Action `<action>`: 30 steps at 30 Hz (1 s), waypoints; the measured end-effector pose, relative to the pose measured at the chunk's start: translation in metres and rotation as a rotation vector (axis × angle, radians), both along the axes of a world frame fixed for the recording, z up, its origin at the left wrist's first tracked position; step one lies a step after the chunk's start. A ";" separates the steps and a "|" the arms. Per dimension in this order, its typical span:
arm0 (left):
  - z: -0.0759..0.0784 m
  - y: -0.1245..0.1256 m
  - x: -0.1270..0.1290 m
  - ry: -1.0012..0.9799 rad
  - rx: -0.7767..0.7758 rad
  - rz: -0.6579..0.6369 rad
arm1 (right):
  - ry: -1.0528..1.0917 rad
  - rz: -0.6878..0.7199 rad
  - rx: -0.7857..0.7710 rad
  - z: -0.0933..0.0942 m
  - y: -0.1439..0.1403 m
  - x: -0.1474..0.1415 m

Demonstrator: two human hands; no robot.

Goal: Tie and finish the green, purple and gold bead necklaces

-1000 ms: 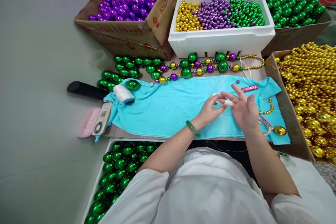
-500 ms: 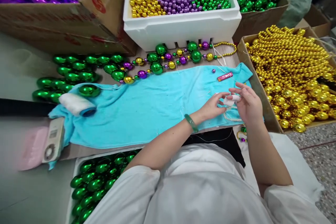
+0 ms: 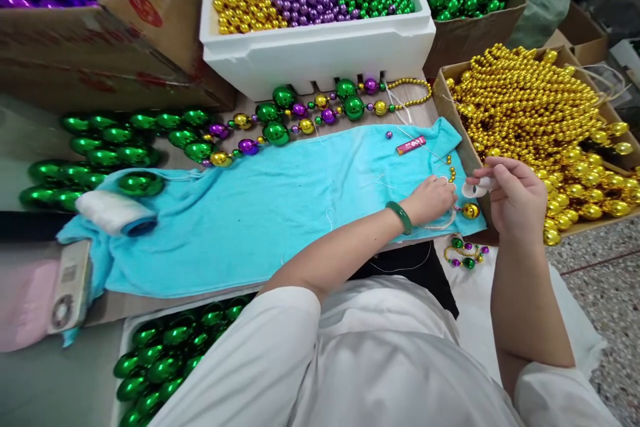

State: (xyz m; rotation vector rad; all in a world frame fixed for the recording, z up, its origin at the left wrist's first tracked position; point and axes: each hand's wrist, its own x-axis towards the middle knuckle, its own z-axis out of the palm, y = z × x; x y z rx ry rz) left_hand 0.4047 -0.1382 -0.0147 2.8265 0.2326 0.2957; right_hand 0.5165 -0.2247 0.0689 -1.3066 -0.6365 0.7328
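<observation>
My right hand (image 3: 517,200) is raised at the right, beside the gold-bead box, its fingers closed round a small white roll (image 3: 475,189) that looks like tape or thread. To its left, my left hand (image 3: 433,200) hovers low over the turquoise towel (image 3: 270,213), fingers curled together; what they pinch, if anything, is hidden. A green bangle (image 3: 399,217) circles the left wrist. Close by the left hand lie a large gold bead (image 3: 471,211), a pale cord loop (image 3: 445,221) and some small gold beads (image 3: 451,172). A small red packet (image 3: 411,145) rests behind them on the towel.
A strung bead necklace (image 3: 275,133) runs along the towel's back edge. Behind it stands a white foam box (image 3: 320,53) of small beads. A carton (image 3: 457,107) of gold strands borders the right side. Large green beads (image 3: 100,157) and a thread cone (image 3: 113,212) lie at left.
My hands have drawn apart: the right moved right with the white roll, while the left closed its fingers lower over the towel. The whole view has shifted slightly to the right.
</observation>
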 end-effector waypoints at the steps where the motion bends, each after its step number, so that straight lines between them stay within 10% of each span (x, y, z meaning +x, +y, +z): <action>1: 0.004 0.002 -0.004 -0.020 -0.015 0.014 | 0.008 -0.008 0.014 0.000 0.000 0.003; 11: 0.026 0.025 -0.058 -0.694 -0.899 0.570 | 0.244 0.009 0.044 -0.012 0.024 0.007; 19: 0.031 0.040 -0.102 -0.526 -0.388 0.460 | 0.184 0.144 -0.110 -0.014 0.042 -0.017; 25: 0.045 0.039 -0.116 -0.777 -0.907 0.733 | 0.192 0.465 -0.378 -0.022 0.055 -0.057; 30: 0.058 0.030 -0.137 -0.855 -1.179 0.711 | 0.315 0.460 -0.230 -0.033 0.070 -0.091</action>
